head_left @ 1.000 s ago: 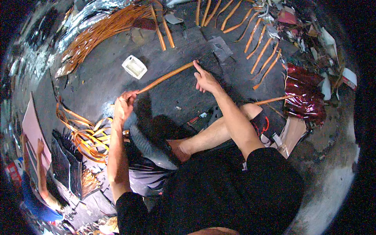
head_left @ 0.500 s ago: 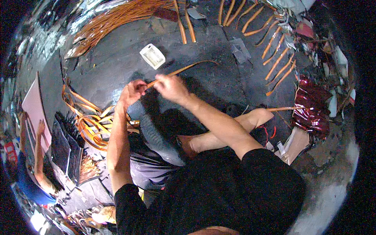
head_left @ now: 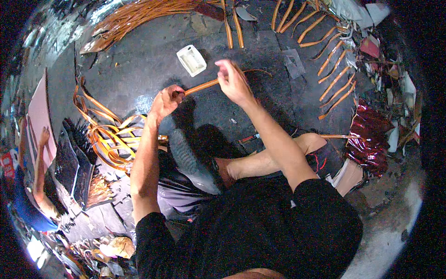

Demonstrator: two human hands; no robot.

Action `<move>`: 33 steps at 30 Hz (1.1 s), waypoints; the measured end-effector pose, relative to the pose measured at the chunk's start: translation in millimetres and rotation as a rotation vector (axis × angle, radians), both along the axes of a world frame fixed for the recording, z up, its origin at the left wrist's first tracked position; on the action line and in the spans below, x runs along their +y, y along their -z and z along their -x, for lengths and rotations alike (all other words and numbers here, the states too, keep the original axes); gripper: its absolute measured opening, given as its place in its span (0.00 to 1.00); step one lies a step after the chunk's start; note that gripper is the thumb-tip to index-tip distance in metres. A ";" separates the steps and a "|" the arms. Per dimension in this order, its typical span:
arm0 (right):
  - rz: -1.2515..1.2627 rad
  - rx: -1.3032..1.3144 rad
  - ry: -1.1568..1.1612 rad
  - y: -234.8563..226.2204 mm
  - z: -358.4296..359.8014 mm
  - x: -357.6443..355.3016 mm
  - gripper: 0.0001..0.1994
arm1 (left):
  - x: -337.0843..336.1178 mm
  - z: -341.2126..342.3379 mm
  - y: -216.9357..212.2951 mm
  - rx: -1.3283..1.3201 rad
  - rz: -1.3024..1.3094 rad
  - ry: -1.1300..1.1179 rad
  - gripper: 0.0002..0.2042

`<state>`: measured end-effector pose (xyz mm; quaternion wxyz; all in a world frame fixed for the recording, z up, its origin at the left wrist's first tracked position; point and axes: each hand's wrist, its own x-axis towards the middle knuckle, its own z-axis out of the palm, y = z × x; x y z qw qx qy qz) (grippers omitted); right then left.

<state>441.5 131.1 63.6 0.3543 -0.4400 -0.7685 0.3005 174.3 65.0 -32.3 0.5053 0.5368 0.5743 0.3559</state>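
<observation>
A glossy orange-brown strap stretches between my hands, its thin curved tail running out beyond to the right. My left hand is closed around its near end. Further along, my right hand is at the strap, fingers raised and apart; its palm side partly hides the strap. Just beyond the strap lies a small white rectangular tray on the dark floor. To the left of my left forearm is a tangled heap of similar orange straps.
A large bundle of long orange strips lies at the far left. Several cut straps are spread out at the right, above dark red glossy sheets. My bent leg crosses below my right arm. Another person's arm shows at the left.
My right hand has moved right along the strap, away from my left hand, and its fingers have opened. My left hand still holds the end, slightly shifted right in the picture.
</observation>
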 end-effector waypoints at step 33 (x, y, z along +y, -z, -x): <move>0.348 -0.458 -0.247 -32.0 -81.2 -72.8 0.20 | -27.2 2.3 -54.6 0.896 -0.381 0.145 0.04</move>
